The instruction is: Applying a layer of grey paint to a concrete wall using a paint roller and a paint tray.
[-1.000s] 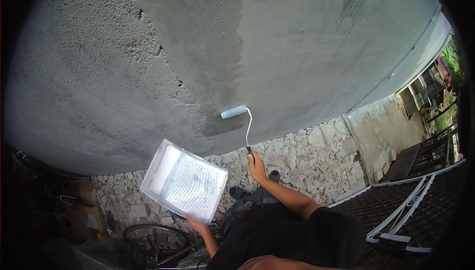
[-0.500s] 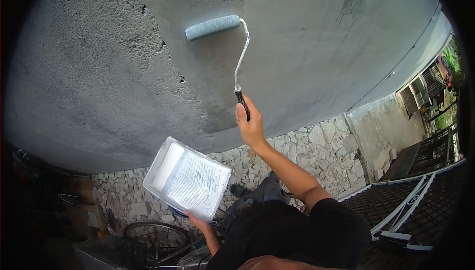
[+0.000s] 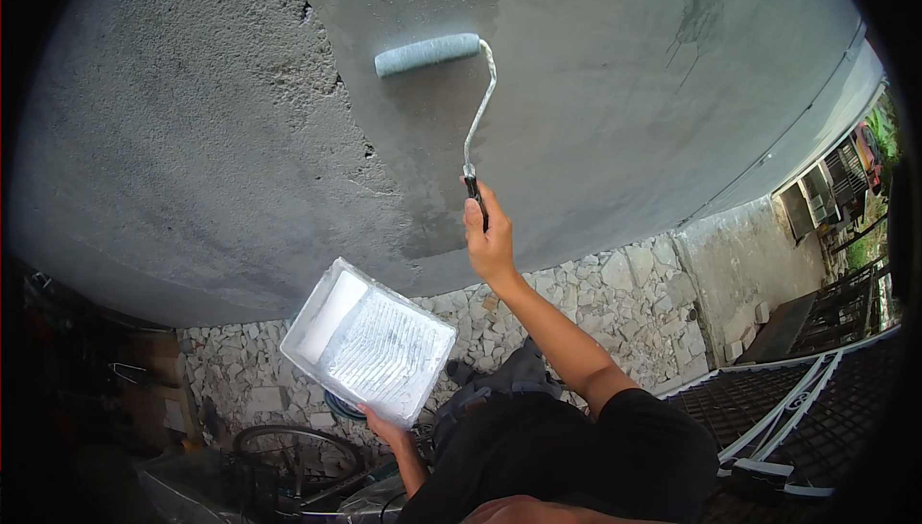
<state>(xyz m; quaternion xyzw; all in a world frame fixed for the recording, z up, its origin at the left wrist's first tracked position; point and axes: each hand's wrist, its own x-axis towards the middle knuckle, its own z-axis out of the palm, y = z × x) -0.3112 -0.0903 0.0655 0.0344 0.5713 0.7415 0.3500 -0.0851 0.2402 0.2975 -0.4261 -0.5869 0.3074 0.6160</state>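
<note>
From the head view, the right hand (image 3: 490, 241) is raised and clamped around the dark grip of a paint roller (image 3: 427, 53), whose pale blue sleeve lies up and to the left of the hand, against the grey rough wall (image 3: 192, 140). Lower down, the left hand (image 3: 381, 425) grips the near edge of a white paint tray (image 3: 370, 341), tilted above the stone base of the wall (image 3: 615, 284).

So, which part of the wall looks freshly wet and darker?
The vertical darker band under the paint roller in the right hand; the rough area to its left and the smooth area to its right are paler.
</note>
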